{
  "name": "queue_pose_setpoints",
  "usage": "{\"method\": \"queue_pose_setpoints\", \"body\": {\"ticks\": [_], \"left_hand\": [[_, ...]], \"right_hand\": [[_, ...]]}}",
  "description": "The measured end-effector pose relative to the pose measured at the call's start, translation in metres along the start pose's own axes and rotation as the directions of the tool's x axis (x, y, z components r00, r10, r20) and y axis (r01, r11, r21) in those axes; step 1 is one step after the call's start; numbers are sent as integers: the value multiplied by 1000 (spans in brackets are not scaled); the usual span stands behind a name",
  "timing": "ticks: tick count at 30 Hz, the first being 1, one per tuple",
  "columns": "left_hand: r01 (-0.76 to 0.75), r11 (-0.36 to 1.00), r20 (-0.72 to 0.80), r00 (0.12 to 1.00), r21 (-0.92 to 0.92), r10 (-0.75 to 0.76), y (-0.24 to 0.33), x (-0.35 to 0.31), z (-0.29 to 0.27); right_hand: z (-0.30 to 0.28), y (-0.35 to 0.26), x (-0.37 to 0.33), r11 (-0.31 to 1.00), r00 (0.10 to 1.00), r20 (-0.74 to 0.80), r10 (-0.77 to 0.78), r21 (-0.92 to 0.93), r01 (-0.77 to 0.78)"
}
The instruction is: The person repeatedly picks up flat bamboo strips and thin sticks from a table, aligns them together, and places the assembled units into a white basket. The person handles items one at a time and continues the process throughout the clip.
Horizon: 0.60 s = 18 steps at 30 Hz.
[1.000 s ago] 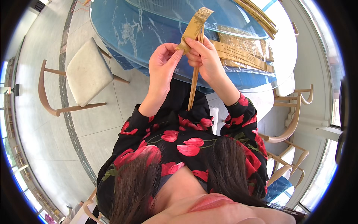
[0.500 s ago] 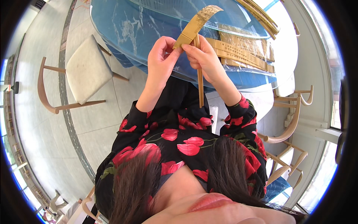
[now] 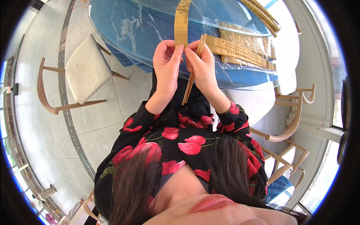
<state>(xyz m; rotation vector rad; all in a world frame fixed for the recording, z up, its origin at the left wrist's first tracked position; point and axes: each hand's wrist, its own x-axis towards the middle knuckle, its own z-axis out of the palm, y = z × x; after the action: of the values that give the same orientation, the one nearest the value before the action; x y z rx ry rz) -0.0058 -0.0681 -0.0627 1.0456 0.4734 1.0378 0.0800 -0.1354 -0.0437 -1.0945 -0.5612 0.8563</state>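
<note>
Fingers narrowed, left hand (image 3: 166, 65) pinched the lower end of a gold paper strip (image 3: 181, 27) while right hand (image 3: 203, 67), gripping two wooden sticks (image 3: 189, 88), met it there, the strip reaching over the blue table (image 3: 112, 22), more strips (image 3: 240, 49) lying to the right.

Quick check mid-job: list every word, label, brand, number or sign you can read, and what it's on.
No text can be read.
Held gold strip, at the left hand and right hand: small dark marks, too small to read.
Flat gold strips on the blue table: rows of dark marks, too small to read.
Wooden sticks in the right hand: no lettering visible.
</note>
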Motion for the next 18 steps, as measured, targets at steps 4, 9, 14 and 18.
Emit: {"method": "queue_pose_setpoints", "body": {"ticks": [4, 9, 14, 18], "left_hand": [[-156, 932, -45, 983, 327, 180, 3, 3, 3], [-310, 785, 43, 939, 536, 341, 12, 4, 3], [-384, 685, 109, 906, 620, 409, 8, 7, -2], [-478, 581, 191, 853, 658, 485, 9, 9, -6]], "right_hand": [[4, 1, -1, 996, 998, -35, -49, -80, 46], [-1, 0, 0, 997, 1000, -21, -3, -80, 1], [-4, -15, -9, 981, 980, 50, 190, -32, -189], [-23, -20, -24, 925, 886, 297, 356, 22, -379]]}}
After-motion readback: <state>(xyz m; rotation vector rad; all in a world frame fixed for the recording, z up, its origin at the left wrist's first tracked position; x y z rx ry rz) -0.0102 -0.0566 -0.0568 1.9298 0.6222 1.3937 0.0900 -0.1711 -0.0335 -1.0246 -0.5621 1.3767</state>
